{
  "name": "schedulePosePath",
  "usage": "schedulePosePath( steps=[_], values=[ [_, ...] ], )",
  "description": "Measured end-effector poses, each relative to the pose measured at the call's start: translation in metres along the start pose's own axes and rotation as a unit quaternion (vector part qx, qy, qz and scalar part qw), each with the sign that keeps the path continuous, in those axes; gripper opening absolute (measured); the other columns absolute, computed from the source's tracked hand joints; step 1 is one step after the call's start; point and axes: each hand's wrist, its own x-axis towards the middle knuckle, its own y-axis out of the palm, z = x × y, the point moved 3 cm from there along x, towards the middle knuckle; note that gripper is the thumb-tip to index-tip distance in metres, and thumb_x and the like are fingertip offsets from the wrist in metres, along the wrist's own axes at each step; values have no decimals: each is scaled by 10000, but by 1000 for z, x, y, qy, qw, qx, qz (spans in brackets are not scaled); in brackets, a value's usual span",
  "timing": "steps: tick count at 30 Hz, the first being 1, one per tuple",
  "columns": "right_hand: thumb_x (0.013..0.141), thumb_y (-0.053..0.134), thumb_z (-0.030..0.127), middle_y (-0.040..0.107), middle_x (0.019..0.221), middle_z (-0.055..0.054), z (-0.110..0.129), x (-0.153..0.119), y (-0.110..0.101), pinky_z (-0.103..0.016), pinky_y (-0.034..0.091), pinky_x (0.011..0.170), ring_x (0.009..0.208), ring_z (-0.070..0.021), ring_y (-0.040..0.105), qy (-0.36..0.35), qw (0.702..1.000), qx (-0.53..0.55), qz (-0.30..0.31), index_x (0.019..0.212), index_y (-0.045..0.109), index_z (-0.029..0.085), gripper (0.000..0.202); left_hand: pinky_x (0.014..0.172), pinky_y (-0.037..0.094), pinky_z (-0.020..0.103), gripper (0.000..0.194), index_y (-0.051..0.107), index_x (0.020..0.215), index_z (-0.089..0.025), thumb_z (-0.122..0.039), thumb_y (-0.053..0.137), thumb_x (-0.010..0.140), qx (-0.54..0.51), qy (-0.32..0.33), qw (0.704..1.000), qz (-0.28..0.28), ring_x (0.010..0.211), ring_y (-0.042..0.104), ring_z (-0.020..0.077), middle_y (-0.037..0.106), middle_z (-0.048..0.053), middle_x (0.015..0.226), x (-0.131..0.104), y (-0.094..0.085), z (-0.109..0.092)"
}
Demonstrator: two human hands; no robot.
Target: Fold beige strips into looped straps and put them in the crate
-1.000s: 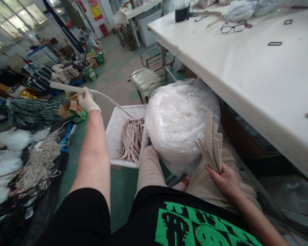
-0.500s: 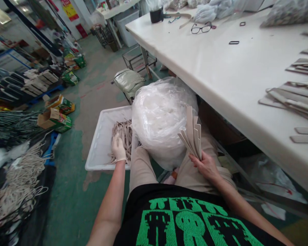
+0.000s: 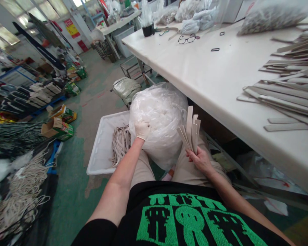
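My left hand (image 3: 143, 130), in a thin white glove, is over the near left side of a big round clear plastic bag (image 3: 161, 106) with white contents. Its fingers look curled; what they hold, if anything, is hidden. Above my right thigh, my bare right hand (image 3: 201, 161) grips a fanned bunch of flat beige strips (image 3: 191, 133), which point upward. To the left of the bag stands a white plastic bin (image 3: 100, 150) on the floor, with a heap of thin beige strips (image 3: 121, 142) inside.
A white table (image 3: 195, 68) runs along my right. More flat strips (image 3: 284, 99) lie piled on it, with eyeglasses (image 3: 187, 39) and a dark buckle (image 3: 215, 50) farther back. Bundles of pale cord (image 3: 23, 184) and an open carton (image 3: 56, 129) are on the left.
My left hand has moved up and right from the strips in the bin to the plastic bag. My right hand still holds its bunch. The view has shifted slightly.
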Motion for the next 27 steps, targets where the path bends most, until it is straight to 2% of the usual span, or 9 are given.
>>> schedulePosePath(
  steps=[3, 6, 8, 11, 15, 18, 21, 24, 27],
  values=[
    [768, 621, 586, 676, 654, -42, 0, 0, 1, -287, 458, 475, 451, -157, 582, 3, 1000, 18, 3, 768, 586, 206, 381, 1108, 404, 510, 103, 731, 717, -214, -164, 707, 805, -63, 9, 996, -65, 1154, 643, 269, 776, 67, 1017, -21, -27, 5],
    [746, 655, 604, 656, 622, -31, 2, 2, 2, -282, 448, 472, 441, -149, 565, 7, 999, 34, 7, 740, 594, 202, 407, 1026, 494, 447, 61, 738, 814, -212, -228, 702, 860, -184, 38, 968, -169, 1069, 681, 227, 770, 63, 1019, -53, -63, 1],
    [736, 680, 612, 635, 594, -24, 6, 2, 1, -273, 436, 467, 436, -136, 546, 17, 998, 51, 15, 697, 597, 196, 426, 1037, 493, 453, 63, 738, 875, -221, -257, 689, 891, -218, 70, 948, -221, 1081, 676, 213, 764, 51, 1035, -80, -86, -11],
    [758, 684, 627, 621, 597, -21, 22, -2, 0, -252, 414, 460, 433, -105, 508, 28, 990, 126, 48, 662, 606, 182, 462, 1095, 445, 486, 69, 735, 938, -251, -217, 700, 888, -187, 137, 943, -241, 1147, 645, 210, 755, 21, 1050, -126, -118, -39],
    [776, 702, 621, 635, 625, -19, 58, -17, 10, -227, 383, 432, 423, -77, 470, 49, 968, 221, 109, 675, 612, 169, 472, 1146, 379, 479, 255, 720, 1046, -315, -164, 741, 842, -84, 206, 950, -220, 1163, 627, 201, 751, -13, 1031, -185, -148, -79],
    [746, 735, 606, 681, 664, -35, 79, -29, 33, -223, 375, 396, 413, -78, 454, 63, 957, 234, 157, 709, 626, 168, 453, 1161, 352, 437, 269, 717, 1057, -344, -207, 754, 830, -37, 241, 947, -209, 1129, 630, 197, 754, -20, 959, -213, -153, -96],
    [724, 760, 549, 745, 777, -56, 87, -37, 66, -218, 350, 360, 402, -73, 432, 79, 952, 233, 183, 809, 648, 172, 402, 1138, 381, 410, 236, 715, 1054, -360, -270, 748, 838, -35, 267, 943, -197, 1088, 642, 201, 755, -18, 928, -224, -148, -102],
    [705, 780, 472, 763, 830, -61, 87, -35, 96, -213, 323, 350, 397, -66, 421, 107, 947, 241, 182, 894, 661, 173, 373, 1109, 424, 403, 216, 714, 1047, -344, -286, 744, 842, -51, 274, 940, -195, 1077, 654, 206, 755, -11, 938, -227, -143, -101],
    [702, 772, 418, 736, 774, -45, 88, -25, 118, -209, 301, 347, 395, -55, 405, 139, 941, 268, 151, 863, 678, 158, 320, 976, 544, 381, 263, 697, 1116, -320, -230, 703, 870, -134, 264, 938, -181, 1043, 688, 206, 745, 19, 968, -229, -141, -100]
  ],
)
